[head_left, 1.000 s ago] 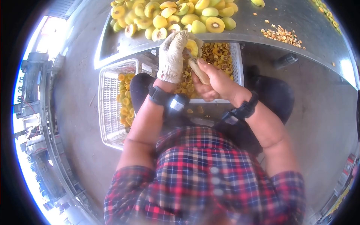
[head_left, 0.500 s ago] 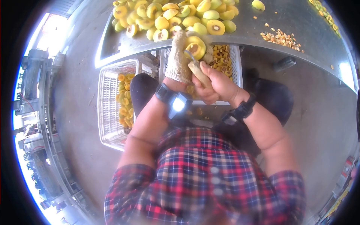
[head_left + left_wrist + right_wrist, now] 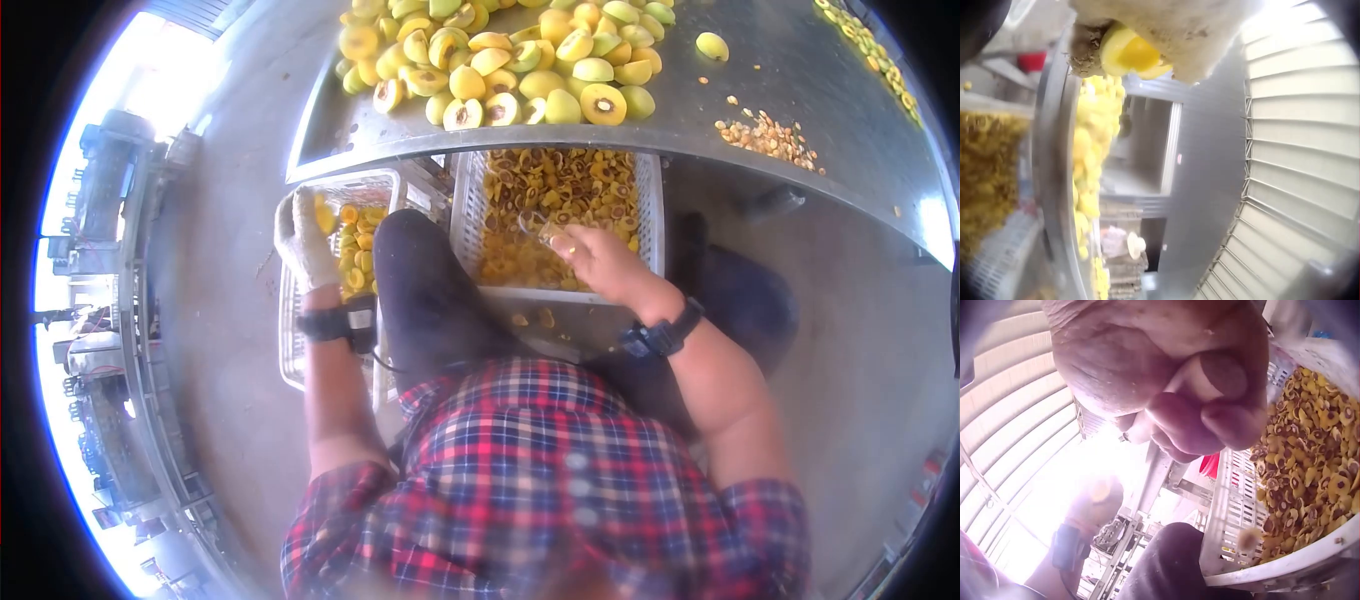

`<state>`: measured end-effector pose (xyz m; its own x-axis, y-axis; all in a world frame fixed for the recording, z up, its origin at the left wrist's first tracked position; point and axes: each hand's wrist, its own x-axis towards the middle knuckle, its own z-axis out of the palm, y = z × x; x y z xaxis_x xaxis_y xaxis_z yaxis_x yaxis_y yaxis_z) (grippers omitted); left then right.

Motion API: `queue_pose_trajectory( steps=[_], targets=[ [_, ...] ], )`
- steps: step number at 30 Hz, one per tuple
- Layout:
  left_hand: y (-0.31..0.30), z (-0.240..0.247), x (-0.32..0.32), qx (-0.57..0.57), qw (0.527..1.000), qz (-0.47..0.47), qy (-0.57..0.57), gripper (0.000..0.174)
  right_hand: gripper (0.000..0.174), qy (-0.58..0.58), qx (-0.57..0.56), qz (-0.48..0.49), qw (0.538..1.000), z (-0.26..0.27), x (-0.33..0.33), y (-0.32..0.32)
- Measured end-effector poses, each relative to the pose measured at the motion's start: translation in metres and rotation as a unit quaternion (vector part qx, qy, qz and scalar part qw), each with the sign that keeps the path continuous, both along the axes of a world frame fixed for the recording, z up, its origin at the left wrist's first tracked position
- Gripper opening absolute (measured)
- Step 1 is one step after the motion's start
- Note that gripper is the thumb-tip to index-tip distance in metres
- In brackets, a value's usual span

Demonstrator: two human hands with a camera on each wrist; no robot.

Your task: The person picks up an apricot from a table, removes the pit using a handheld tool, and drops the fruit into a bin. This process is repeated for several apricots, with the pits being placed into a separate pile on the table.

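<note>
My left hand (image 3: 308, 245), in a whitish knitted glove, is over the left white crate (image 3: 285, 350). It holds a yellow peach half (image 3: 323, 215); the left wrist view shows the peach half (image 3: 1129, 53) against the soiled glove, its cut side partly covered. My bare right hand (image 3: 610, 265) grips a pitting knife (image 3: 548, 232) with a pale handle and a curved metal blade, above the middle crate (image 3: 655, 215). Curled fingers (image 3: 1175, 422) show in the right wrist view, where the blade is hidden. Hollowed peach halves (image 3: 355, 255) lie in the left crate.
The middle crate contains many brown-centred peach scraps (image 3: 560, 185). On the metal table (image 3: 690, 130) in front are a heap of peach halves (image 3: 540, 85), one lone piece (image 3: 712, 46) and scattered kernels (image 3: 770, 138). My left knee (image 3: 415, 255) rises between the crates.
My left hand has swung left from above the middle crate to the left crate, with a peach half. My right hand, still holding the pitting knife, has moved slightly right, away from the fruit.
</note>
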<state>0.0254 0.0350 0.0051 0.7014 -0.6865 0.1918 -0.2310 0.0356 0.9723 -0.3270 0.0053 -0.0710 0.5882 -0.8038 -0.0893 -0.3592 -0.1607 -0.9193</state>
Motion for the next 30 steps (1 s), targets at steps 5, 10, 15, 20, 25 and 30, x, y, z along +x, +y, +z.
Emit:
queue_pose_trajectory(
  steps=[5,10,15,20,25,30],
  targets=[
    [-0.009,-0.002,0.041,0.253,0.826,0.125,-0.487,0.034,0.045,0.031,-0.021,0.016,0.999,0.012,0.002,0.006],
    [-0.073,0.015,-0.044,0.224,0.823,-0.054,-0.519,0.04,0.046,0.023,-0.005,0.027,0.999,0.014,0.006,0.004],
    [-0.141,0.013,-0.093,0.401,0.749,-0.152,-0.506,0.057,0.046,0.001,-0.025,0.013,1.0,0.011,0.007,0.001],
    [-0.162,-0.008,-0.098,0.395,0.803,-0.215,-0.391,0.061,0.047,-0.022,-0.034,0.007,0.999,0.012,0.008,0.0],
    [-0.155,-0.022,-0.095,0.227,0.877,-0.183,-0.383,0.055,0.045,-0.038,-0.047,0.014,0.998,0.025,0.007,0.002],
    [-0.121,0.019,-0.099,0.062,0.962,-0.26,0.062,0.039,0.042,-0.08,-0.056,-0.035,0.995,0.028,0.007,0.0]
  ],
)
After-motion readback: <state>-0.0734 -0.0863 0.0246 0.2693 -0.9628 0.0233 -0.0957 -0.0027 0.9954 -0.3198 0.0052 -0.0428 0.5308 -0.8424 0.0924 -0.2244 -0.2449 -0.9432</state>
